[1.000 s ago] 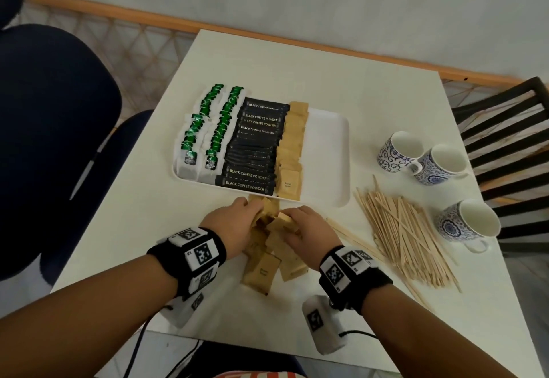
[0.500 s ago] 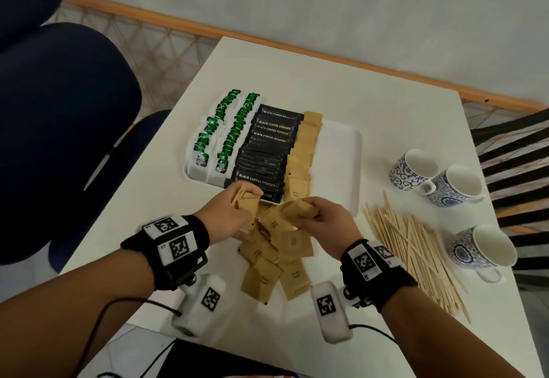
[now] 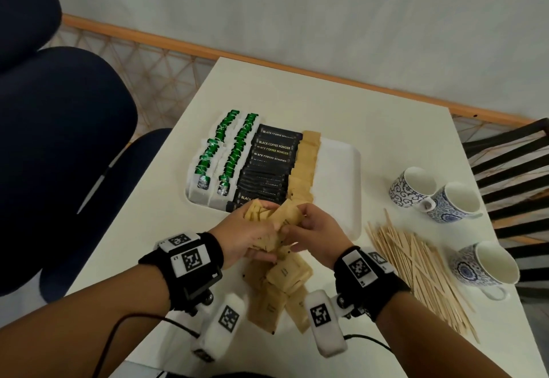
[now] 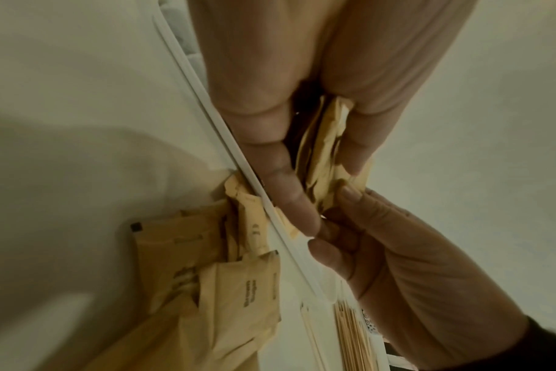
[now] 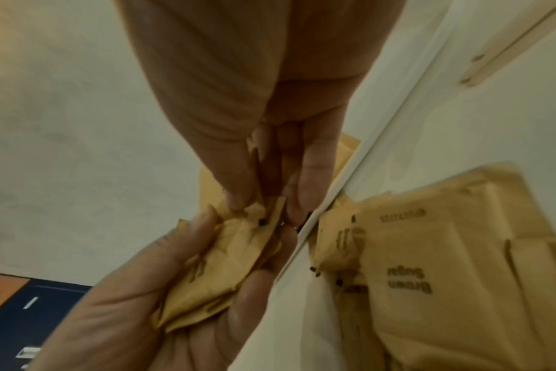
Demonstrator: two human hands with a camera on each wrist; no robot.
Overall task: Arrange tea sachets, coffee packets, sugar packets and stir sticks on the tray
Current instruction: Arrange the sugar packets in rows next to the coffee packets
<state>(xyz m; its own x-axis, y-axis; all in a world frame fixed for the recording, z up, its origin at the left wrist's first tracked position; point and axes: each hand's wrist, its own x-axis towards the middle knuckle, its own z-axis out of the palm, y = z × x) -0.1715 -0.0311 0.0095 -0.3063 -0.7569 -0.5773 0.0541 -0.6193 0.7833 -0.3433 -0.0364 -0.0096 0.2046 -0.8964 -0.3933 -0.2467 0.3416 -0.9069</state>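
Both hands meet above the table just in front of the white tray (image 3: 338,175). My left hand (image 3: 255,235) grips a bunch of brown sugar packets (image 3: 285,214), also seen in the left wrist view as a bunch of brown sugar packets (image 4: 321,160). My right hand (image 3: 312,229) pinches the end of the same bunch (image 5: 238,241). More brown sugar packets (image 3: 282,285) lie loose on the table under the hands. On the tray lie green tea sachets (image 3: 228,151), black coffee packets (image 3: 267,166) and a row of sugar packets (image 3: 306,166). Wooden stir sticks (image 3: 416,267) are heaped at the right.
Three blue-patterned white cups (image 3: 416,187) (image 3: 454,202) (image 3: 484,264) stand right of the tray and sticks. A dark blue chair (image 3: 59,154) is at the left, a black slatted chair (image 3: 514,169) at the right. The tray's right strip is bare.
Both hands have risen from the loose pile with sugar packets and come together; the right hand now pinches the bunch that the left hand holds.
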